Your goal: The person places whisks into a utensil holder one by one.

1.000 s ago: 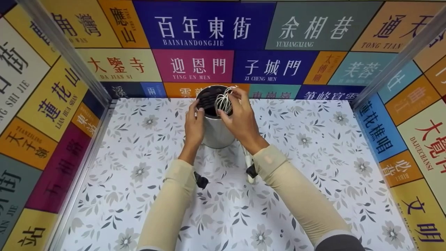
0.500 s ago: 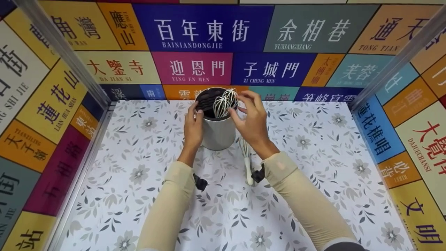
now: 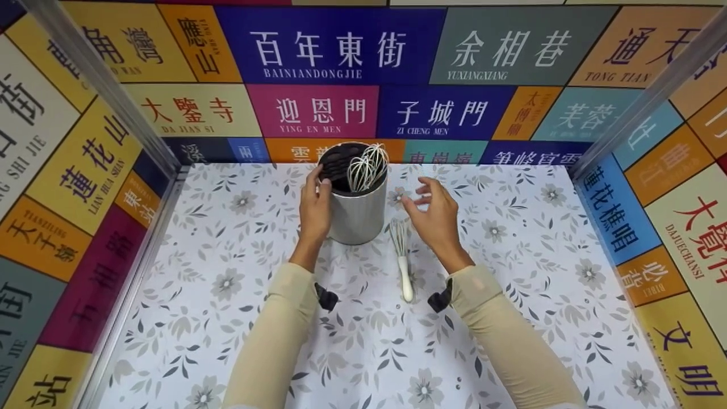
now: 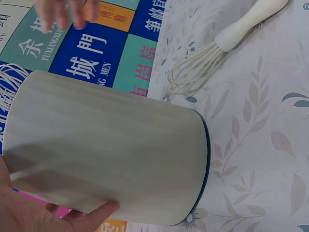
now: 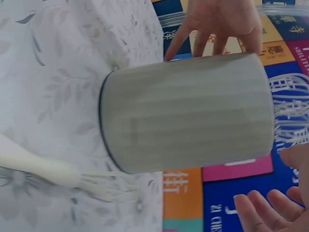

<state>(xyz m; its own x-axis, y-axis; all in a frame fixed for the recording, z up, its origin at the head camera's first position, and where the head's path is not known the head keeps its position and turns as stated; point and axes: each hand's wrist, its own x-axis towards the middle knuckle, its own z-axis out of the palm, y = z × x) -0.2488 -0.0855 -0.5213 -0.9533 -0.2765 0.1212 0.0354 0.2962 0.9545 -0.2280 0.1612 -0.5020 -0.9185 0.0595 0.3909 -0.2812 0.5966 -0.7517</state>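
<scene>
A grey-white cylindrical utensil holder (image 3: 356, 218) stands upright at the back of the table. White wire whisk heads (image 3: 362, 174) stick up from the right part of its mouth, beside a dark, lumpy insert (image 3: 339, 162). My left hand (image 3: 316, 207) holds the holder's left side, thumb and fingertips near the rim; the right wrist view shows its fingers against the wall. To the right of the holder, my right hand (image 3: 437, 218) is in the air, fingers loosely bent and holding nothing. Between that hand and the holder, a whisk (image 3: 402, 258) with a cream handle lies on the table.
A white cloth with grey flowers and leaves covers the table (image 3: 227, 329). Panels with coloured lettering form a back wall (image 3: 318, 108) close behind the holder, and more panels rise on both sides. Clear strips (image 3: 133, 108) run along the corners.
My right hand has let go of the whisk head in the holder and drawn back to the right and nearer. The left hand has stayed on the holder.
</scene>
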